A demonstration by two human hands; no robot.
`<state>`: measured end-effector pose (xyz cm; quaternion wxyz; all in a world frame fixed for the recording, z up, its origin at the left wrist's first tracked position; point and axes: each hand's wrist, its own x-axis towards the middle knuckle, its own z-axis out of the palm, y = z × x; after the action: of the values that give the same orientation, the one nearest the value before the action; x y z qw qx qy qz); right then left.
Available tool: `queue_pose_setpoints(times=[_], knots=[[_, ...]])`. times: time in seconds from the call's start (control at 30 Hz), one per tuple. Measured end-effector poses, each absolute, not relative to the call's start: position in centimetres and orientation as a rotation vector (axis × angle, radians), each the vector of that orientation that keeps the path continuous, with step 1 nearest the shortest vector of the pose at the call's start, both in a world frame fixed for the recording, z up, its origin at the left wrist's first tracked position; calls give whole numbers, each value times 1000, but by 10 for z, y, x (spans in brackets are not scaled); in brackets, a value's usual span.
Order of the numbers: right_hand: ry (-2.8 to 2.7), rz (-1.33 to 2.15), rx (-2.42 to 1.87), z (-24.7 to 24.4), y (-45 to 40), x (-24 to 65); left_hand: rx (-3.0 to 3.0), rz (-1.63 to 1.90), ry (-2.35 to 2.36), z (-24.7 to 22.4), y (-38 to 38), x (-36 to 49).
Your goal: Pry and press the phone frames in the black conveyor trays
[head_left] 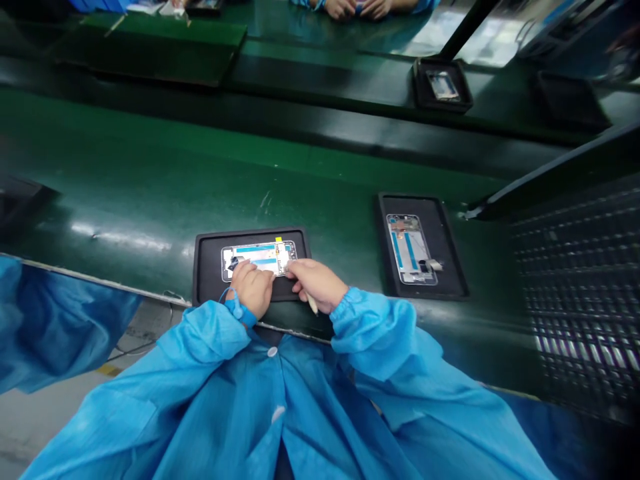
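A phone frame (255, 255) with its inner parts exposed lies lengthwise in a black tray (201, 267) in front of me. It has blue strips, a white part towards its right end and a small yellow tab on its upper edge. My left hand (250, 288) rests over the lower edge of the frame, its fingers lying on it and the thumb apart. At the right end of the frame, my right hand (316, 283) is closed, fingertips pinched close to the white part. A pale stick-like tool (313, 305) sticks out below that palm; its tip is hidden.
To the right, a second black tray (453, 267) holds another opened phone frame (411, 250). A dark ribbed rack (585, 287) borders the green bench (150, 180). Across it are a small tray (420, 93) with a phone part and another person's hands (359, 8).
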<state>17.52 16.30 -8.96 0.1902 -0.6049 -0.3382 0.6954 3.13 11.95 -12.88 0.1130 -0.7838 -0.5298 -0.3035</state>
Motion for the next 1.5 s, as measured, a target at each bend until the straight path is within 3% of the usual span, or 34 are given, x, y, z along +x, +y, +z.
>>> queue_pose_setpoints(times=[0.23,0.47,0.77,1.2,1.4,1.5], knots=[[-462,1495,-1527,-103,167,179,-2383,-705,-1663,-130,127,39],[-1011,964,-1504,-125,153,176,-2400,-619,-1653,-133,126,36],[-1321,750,-1266,-146,141,172,-2395,-575,-1646,-131,126,38],[-1486,664,-1316,-133,143,172,-2398,-580,-1654,-129,126,40],[-1904,788,-1301,-115,157,165,-2424,-507,-1707,-132,125,38],[-1785,855,-1330,-117,162,164,-2430,-487,-1724,-133,124,39]])
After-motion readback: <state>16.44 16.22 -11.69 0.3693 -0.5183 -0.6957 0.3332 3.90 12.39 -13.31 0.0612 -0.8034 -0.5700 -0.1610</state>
